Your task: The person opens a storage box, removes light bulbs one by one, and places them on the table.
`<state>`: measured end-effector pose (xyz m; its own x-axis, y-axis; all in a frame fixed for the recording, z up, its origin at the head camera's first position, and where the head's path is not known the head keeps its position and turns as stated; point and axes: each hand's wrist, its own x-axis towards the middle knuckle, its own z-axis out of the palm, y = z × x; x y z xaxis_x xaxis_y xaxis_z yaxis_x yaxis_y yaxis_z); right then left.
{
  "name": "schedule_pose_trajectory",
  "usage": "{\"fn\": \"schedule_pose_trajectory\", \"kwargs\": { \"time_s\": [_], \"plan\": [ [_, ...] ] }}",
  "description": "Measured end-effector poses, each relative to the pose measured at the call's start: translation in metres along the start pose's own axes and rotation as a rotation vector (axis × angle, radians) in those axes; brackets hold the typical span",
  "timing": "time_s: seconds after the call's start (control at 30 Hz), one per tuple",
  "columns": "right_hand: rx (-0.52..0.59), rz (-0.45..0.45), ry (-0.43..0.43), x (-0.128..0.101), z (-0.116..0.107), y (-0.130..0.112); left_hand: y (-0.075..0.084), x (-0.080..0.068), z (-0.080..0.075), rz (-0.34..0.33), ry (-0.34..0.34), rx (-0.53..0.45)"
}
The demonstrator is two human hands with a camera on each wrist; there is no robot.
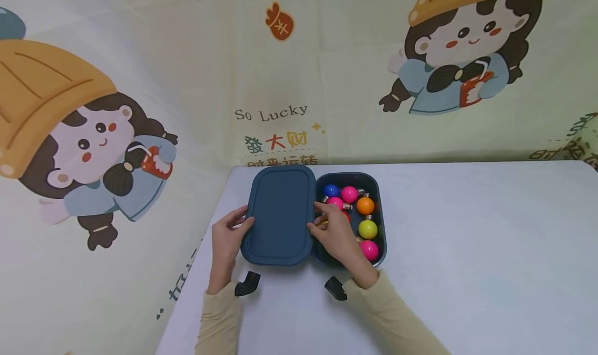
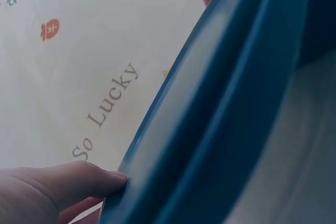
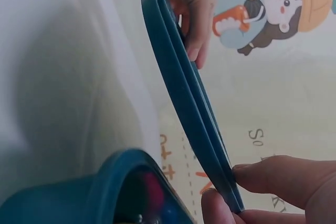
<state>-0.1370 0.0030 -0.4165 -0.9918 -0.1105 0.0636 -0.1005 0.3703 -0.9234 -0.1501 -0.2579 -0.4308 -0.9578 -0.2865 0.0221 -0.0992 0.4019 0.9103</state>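
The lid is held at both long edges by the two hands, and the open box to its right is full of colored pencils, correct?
Not quite. The left hand and right hand do hold the lid, and the box is on its right. But the head view shows small colored light bulbs in it, not pencils.

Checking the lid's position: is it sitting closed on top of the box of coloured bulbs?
No, the lid is held beside the open box, whose bulbs are uncovered.
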Motion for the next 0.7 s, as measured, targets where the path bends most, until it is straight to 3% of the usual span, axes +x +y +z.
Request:
{"fn": "schedule_pose_trajectory", "kwargs": {
  "time_s": [0.7],
  "plan": [
    [-0.007, -0.043, 0.001, 0.005, 0.028, -0.008, -0.015, 0.011, -0.021, -0.063, -0.033, 0.057]
  ]
}}
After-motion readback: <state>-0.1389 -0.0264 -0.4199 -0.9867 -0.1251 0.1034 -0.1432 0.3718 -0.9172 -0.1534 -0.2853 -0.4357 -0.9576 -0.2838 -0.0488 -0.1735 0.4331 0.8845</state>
